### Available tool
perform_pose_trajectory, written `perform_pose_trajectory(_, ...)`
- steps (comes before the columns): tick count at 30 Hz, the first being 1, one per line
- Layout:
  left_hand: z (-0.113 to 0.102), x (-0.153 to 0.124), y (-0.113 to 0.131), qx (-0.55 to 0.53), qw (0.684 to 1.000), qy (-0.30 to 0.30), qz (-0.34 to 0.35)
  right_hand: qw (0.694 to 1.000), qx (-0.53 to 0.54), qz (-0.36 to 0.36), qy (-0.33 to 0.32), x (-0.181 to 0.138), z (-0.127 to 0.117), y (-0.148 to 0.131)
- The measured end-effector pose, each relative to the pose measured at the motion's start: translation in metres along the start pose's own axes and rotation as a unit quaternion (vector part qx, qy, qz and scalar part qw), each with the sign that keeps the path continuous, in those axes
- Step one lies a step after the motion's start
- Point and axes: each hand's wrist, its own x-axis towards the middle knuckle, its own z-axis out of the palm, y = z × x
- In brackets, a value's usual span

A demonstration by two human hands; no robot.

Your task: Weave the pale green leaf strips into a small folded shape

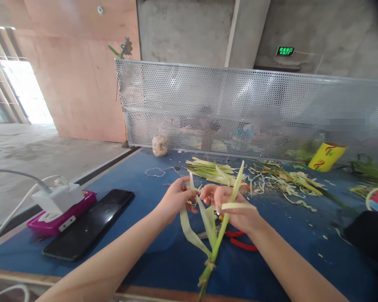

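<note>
A green stalk (204, 279), tied round with thin cord, rises from the table's front edge and splits into pale green leaf strips (189, 228). My left hand (175, 196) pinches the upper part of one strip between thumb and fingers. My right hand (234, 207) is closed around another pale strip (239, 206), whose end lies folded across the fingers. One stiffer upright leaf (237, 182) passes in front of that hand. The fingertips of both hands almost meet. Under the leaves lies a pair of scissors or pruners with red handles (244, 244), partly hidden.
A black phone (91, 224) and a magenta power strip (63, 214) with white plugs lie left. Behind are cut leaves (212, 170), dry scraps (286, 178), a wrapped roll (159, 145) and a yellow roll (326, 156). A perforated metal screen (176, 96) borders the blue table; people sit beyond.
</note>
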Motion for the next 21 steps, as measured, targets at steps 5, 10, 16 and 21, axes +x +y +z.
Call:
perform_pose_trajectory(5, 0.0, 0.001, 0.003, -0.006, 0.999, 0.033, 0.04, 0.992, 0.005, 0.056, 0.113, 0.005, -0.004, 0.01)
perform_pose_trajectory(10, -0.002, 0.002, 0.01, -0.033, 0.992, 0.09, 0.086, 0.968, -0.096, 0.176, 0.152, 0.004, -0.002, 0.017)
perform_pose_trajectory(16, -0.002, 0.0, 0.009, -0.043, 0.995, 0.062, 0.059, 0.949, -0.14, 0.164, 0.228, 0.004, -0.006, 0.018)
perform_pose_trajectory(21, -0.003, 0.002, -0.003, 0.027, 0.999, -0.025, 0.023, 0.947, -0.155, 0.124, 0.251, 0.005, -0.01, 0.016)
